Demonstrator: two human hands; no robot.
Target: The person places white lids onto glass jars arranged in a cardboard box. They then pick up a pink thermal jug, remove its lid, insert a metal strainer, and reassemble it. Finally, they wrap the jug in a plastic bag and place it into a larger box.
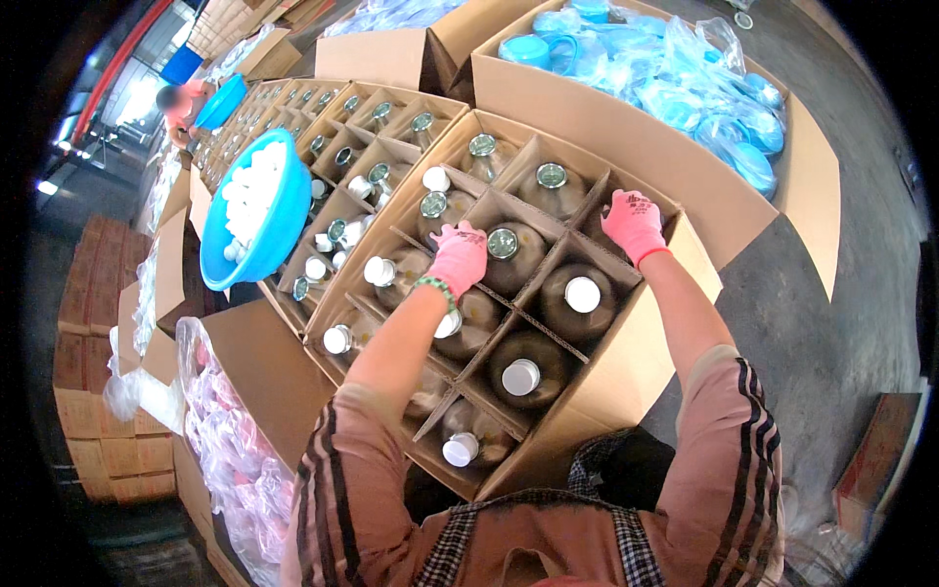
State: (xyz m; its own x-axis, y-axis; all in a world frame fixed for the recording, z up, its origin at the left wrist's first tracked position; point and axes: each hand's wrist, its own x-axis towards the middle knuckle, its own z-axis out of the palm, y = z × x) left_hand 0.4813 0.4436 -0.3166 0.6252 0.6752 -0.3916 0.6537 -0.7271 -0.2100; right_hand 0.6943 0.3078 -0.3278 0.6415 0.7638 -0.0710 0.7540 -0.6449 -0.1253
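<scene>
A divided cardboard box (606,391) in front of me holds large clear bottles, one to a compartment. Several have white caps, such as the capped bottle (577,303) near the right side. Others, like the open-mouthed bottle (502,243) in the middle, show bare greenish mouths. My left hand (460,256), in a pink glove, is closed over the box's left-middle part, beside that open mouth; what its fingers hold is hidden. My right hand (634,223), also pink-gloved, curls over a bottle in the right-side compartment. That bottle's top is hidden under the fingers.
A blue basin (293,220) of white caps rests on neighbouring bottle boxes (391,157). An open carton (626,122) behind holds blue items in plastic bags. Pink bagged items (230,440) lie at left. A person (181,108) stands far left near another blue basin (221,102).
</scene>
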